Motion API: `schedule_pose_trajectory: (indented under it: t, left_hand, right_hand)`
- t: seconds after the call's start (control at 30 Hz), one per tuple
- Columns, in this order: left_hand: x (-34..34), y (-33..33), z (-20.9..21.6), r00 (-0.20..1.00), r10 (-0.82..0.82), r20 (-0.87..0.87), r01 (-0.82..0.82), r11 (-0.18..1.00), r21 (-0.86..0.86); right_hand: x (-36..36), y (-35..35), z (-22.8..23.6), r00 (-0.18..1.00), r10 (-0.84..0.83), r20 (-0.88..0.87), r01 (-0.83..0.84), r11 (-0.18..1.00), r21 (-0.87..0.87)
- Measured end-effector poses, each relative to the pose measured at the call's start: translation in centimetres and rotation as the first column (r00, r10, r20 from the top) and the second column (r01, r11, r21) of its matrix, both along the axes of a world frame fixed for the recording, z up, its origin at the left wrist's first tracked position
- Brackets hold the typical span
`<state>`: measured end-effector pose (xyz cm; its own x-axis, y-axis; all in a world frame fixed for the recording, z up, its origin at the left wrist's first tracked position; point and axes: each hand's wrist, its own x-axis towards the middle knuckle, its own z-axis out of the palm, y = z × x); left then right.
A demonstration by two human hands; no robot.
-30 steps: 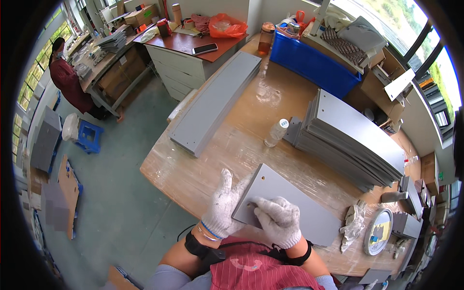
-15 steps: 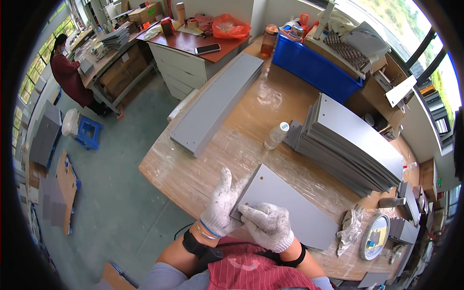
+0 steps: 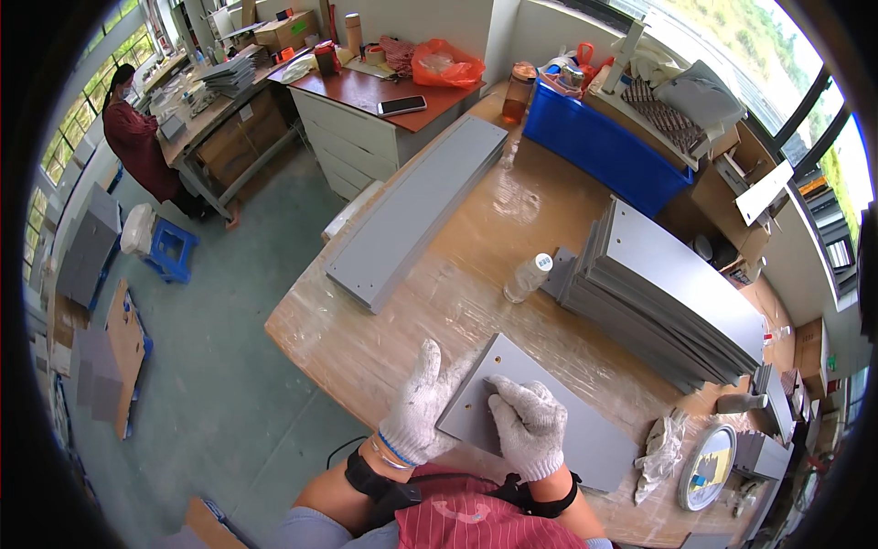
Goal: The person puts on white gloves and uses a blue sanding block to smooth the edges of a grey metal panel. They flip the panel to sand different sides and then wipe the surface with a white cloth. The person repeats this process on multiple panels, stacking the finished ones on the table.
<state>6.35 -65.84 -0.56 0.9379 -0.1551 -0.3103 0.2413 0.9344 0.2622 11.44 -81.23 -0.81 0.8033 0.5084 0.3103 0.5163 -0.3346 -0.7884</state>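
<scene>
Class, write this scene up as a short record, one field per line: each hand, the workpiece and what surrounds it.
Left hand: white glove, thumb raised, at the near panel's left edge
Right hand: white glove, fingers curled, over the panel's face
Near panel: grey, small holes near one end
Beyond it: clear bottle, white cap
Further right: grey panel stack
Far side: blue bin

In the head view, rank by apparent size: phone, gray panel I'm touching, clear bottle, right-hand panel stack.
Right-hand panel stack
Gray panel you're touching
Clear bottle
Phone
The phone lies farther off, so true sizes are unsure.
</scene>
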Motion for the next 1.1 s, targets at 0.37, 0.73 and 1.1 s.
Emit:
schedule_pose_trajectory:
  t: [0.37, 0.73, 1.1]
  left_hand:
    - [0.2, 0.1, -0.4, 1.0, -0.002, -0.017, 0.002, 1.0, 0.015]
    - [-0.3, 1.2, -2.1, 0.985, -0.111, 0.136, 0.035, 0.882, 0.47]
    - [-2.1, 3.8, -1.9, 0.986, -0.025, 0.163, -0.06, 0.866, 0.496]
  right_hand:
    - [2.1, 0.7, 0.3, 0.998, -0.058, 0.028, 0.059, 0.996, -0.062]
    - [2.9, 1.9, -0.8, 0.961, -0.271, -0.062, 0.271, 0.963, -0.009]
    - [-1.5, 2.6, 1.6, 0.998, -0.056, 0.007, 0.056, 0.998, -0.003]
